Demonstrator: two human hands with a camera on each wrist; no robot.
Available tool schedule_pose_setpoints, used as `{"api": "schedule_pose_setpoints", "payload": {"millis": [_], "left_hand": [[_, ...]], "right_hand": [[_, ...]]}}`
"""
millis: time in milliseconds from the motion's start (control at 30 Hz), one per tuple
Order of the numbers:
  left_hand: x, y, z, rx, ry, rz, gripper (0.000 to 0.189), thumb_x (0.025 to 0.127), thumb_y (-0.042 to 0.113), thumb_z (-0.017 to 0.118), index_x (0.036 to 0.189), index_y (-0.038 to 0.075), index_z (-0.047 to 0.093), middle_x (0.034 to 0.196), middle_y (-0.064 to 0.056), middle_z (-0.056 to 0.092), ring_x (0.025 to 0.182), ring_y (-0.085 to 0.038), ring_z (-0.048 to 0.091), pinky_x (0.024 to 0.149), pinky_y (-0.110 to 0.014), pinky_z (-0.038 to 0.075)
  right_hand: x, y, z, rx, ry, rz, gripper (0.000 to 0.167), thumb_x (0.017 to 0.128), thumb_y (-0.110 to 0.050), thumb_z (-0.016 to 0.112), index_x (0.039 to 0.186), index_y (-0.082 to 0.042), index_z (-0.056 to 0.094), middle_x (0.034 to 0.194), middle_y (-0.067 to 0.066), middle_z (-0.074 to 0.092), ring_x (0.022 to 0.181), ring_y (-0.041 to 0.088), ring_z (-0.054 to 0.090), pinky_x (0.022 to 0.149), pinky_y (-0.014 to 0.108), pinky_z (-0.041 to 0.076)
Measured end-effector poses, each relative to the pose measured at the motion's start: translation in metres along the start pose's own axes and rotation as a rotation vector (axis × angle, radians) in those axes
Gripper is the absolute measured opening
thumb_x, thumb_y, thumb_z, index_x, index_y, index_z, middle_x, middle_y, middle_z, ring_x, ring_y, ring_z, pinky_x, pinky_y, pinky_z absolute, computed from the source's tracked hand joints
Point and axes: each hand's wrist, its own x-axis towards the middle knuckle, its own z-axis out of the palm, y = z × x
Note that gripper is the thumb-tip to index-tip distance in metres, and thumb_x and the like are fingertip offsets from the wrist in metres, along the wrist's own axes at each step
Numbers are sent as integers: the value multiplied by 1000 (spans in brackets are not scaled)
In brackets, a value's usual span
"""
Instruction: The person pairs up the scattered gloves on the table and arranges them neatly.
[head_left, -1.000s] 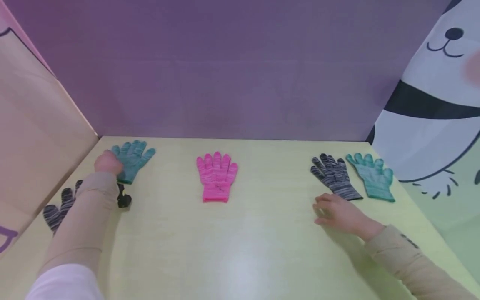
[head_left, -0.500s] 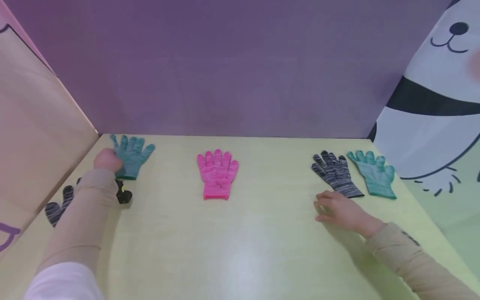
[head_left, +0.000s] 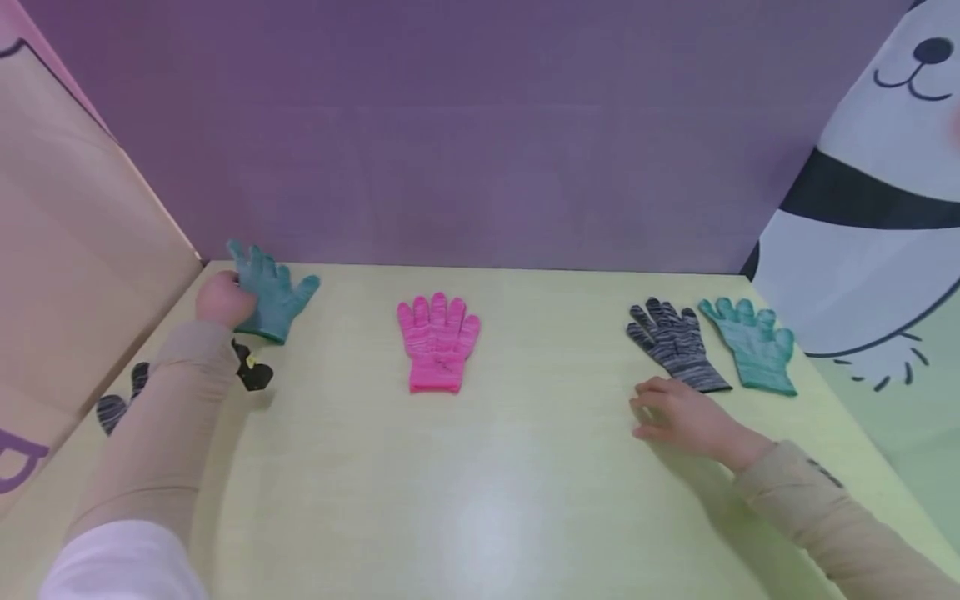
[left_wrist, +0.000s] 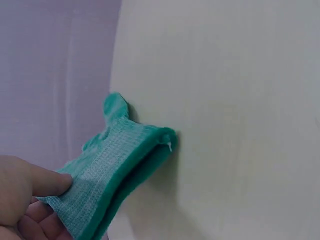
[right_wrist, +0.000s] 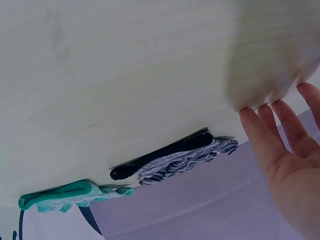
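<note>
Evidently the left green glove (head_left: pixel 272 293) is hanging at the table's far left corner, where the left hand (head_left: pixel 223 300) is pinching it near the cuff, thumb on one face and fingers behind the other. It is showing partly against the purple wall (head_left: pixel 480 167) and casting a shadow on the table (head_left: pixel 360 483), so the picking up is looking done, at least in part, while the setting down is remaining. Just nearer, a small black thing (head_left: pixel 258 377) is showing beside the sleeve (head_left: pixel 161 433), its nature unclear. Nearer still, the left grey glove (head_left: pixel 112 412) is lying partly hidden behind that sleeve. Farther out, the pink glove (head_left: pixel 438 346) is lying flat at the middle of the far side, tips pointing away. Over on the right, the right grey glove (head_left: pixel 678 346) and right green glove (head_left: pixel 759 348) are lying side by side, so the two greens are sitting well apart, as are the two greys. The right hand (head_left: pixel 693 423) is resting just nearer than that grey one, fingers loosely bent and grasping nothing.
</note>
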Motion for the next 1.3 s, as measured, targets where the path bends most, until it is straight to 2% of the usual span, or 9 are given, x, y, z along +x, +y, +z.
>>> {"api": "schedule_pose_setpoints", "payload": {"millis": [33,133,333,533,667,833,1100,1200,1300], "left_hand": [[-4,5,-8,91,15,-28,48,84,7,40,123,-21,42,121,-40,47,110,-52,45,95,-58,37],[-7,16,-13,44,-22,-24,50,86,10,44,127,-20,41,125,-39,47,114,-50,45,98,-57,37],[-8,31,-12,6,-1,20,47,89,10,52,125,-20,44,123,-39,49,114,-49,49,97,-55,40],[-7,39,-10,-36,-24,30,44,91,13,54,123,-17,49,124,-39,48,116,-49,46,100,-55,37],[-7,43,-6,-78,-52,11,45,93,14,54,124,-18,48,129,-38,46,121,-48,43,102,-54,37],[-8,53,2,-132,-102,25,46,94,14,53,128,-15,45,134,-36,42,124,-45,41,103,-53,37],[-14,87,15,-236,-192,13,49,97,21,50,136,-9,42,139,-29,43,128,-38,41,104,-48,39],[-16,101,20,-265,-198,12,48,96,21,52,134,-8,45,134,-27,49,115,-28,52,97,-38,45],[-17,112,27,-309,-203,23,46,96,21,53,132,-7,49,124,-25,58,87,-10,60,80,-23,49]], "right_hand": [[0,0,0,0,1,0,36,77,-27,76,102,-2,69,109,20,63,97,36,60,86,51,49],[-1,1,0,-6,9,-4,36,77,-28,75,102,-2,69,109,20,63,97,37,60,86,51,49],[-1,2,1,-6,26,-25,36,77,-27,75,102,-1,69,108,21,64,96,37,61,85,51,50],[-2,3,1,-12,39,-28,35,76,-26,76,101,-2,69,108,21,64,96,37,61,84,51,50],[-2,2,2,-12,37,-20,36,76,-27,75,101,-2,69,108,21,63,96,38,61,84,51,50],[-2,2,3,-13,39,-17,36,76,-27,76,101,-2,69,108,21,64,97,37,61,84,51,51],[-2,2,3,-13,48,-21,35,76,-27,76,100,-3,69,109,21,64,97,37,61,85,51,50],[-2,2,2,-8,47,-16,35,76,-27,76,101,-3,69,110,21,63,98,38,60,86,52,50],[-2,2,1,-4,38,-10,36,76,-27,76,102,-2,69,110,22,63,98,39,60,86,52,49]]}}
